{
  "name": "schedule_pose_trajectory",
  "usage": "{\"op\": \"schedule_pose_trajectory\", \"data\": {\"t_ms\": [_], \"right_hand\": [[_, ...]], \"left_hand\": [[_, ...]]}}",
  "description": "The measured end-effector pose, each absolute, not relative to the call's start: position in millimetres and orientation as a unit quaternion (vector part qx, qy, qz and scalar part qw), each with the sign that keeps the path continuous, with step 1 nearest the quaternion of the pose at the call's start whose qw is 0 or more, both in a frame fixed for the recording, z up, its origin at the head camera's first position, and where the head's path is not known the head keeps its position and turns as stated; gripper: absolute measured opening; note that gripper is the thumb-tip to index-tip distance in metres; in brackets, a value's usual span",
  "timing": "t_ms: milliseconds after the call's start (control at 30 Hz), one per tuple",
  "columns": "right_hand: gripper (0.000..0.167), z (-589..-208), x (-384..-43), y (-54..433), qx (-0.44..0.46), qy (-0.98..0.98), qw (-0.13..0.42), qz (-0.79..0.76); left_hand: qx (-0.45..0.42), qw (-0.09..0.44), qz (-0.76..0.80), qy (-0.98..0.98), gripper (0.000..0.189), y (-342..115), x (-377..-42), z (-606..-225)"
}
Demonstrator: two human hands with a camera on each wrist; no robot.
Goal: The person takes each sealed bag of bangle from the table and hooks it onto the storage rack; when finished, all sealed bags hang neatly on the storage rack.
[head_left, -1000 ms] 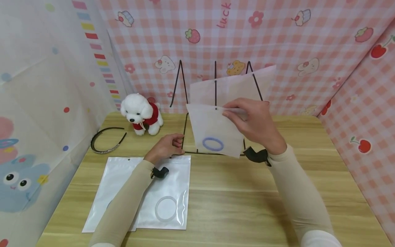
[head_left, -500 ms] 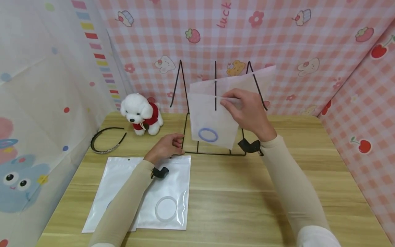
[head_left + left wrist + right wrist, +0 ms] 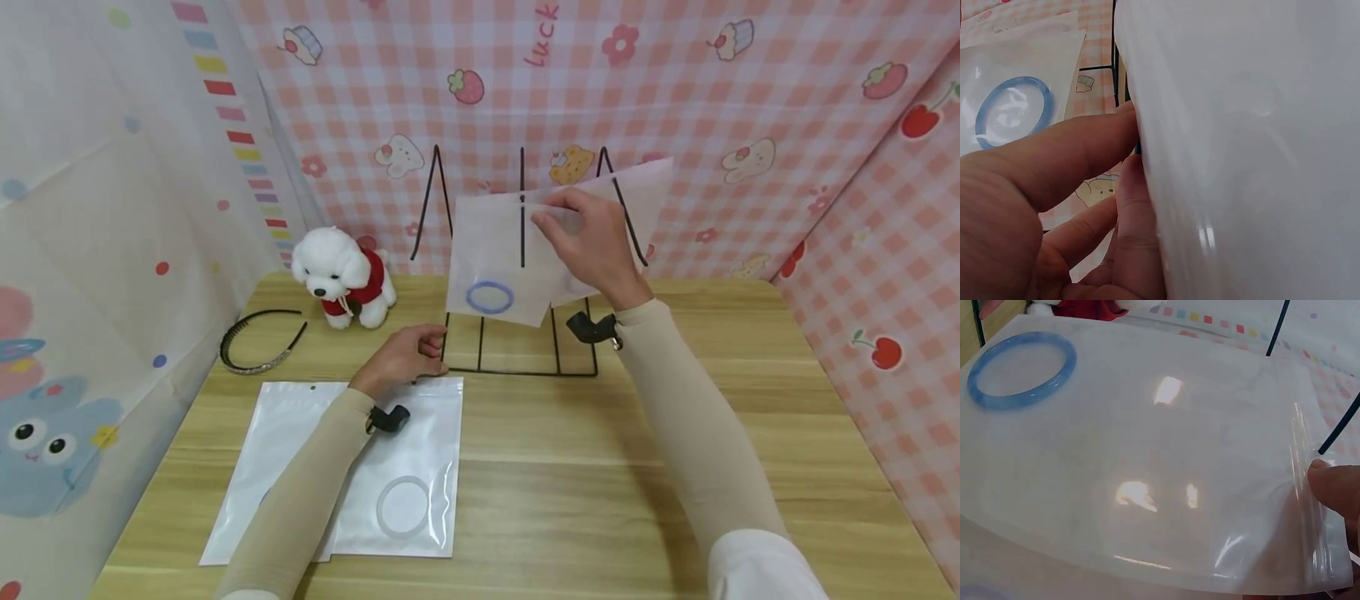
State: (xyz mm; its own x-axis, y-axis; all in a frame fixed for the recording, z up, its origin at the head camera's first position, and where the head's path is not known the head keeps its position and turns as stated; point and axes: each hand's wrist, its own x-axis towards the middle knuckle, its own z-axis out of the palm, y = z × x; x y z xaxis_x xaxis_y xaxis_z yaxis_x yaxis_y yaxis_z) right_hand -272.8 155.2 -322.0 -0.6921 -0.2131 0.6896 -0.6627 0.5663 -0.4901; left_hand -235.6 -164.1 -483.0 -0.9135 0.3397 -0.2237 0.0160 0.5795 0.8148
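Observation:
My right hand (image 3: pixel 588 246) pinches the top edge of a clear zip bag (image 3: pixel 480 242). Inside the bag lies a blue bangle (image 3: pixel 1016 400), near its lower end. The middle prong (image 3: pixel 522 242) of a black wire display rack (image 3: pixel 525 372) shows in front of the bag, its upper part passing at the top edge. Behind hangs another zip bag (image 3: pixel 645 187), tilted, on the rack. My left hand (image 3: pixel 401 358) grips the rack's lower left corner between thumb and fingers. In the left wrist view, a white sheet of plastic (image 3: pixel 1254 156) hides part of the grip.
Two flat zip bags (image 3: pixel 420 433) lie on the wooden table (image 3: pixel 600 500) under my left forearm; one holds a pale ring (image 3: pixel 379 508). A white plush dog (image 3: pixel 330 258) in red and a black headband (image 3: pixel 255 367) sit at the left. A checked cloth (image 3: pixel 675 92) hangs behind.
My right hand has moved up and back, bringing the bag with the bangle further along the middle prong, so the prong's front end now stands out before it. The left hand stays put.

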Motion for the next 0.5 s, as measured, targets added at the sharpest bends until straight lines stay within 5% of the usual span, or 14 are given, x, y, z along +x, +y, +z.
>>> {"op": "schedule_pose_trajectory", "data": {"t_ms": [500], "right_hand": [[0.048, -345.5, -267.0, 160.9, 0.214, -0.830, 0.286, 0.428]], "left_hand": [[0.107, 0.183, 0.443, 0.871, 0.073, -166.3, -237.7, -485.2]]}}
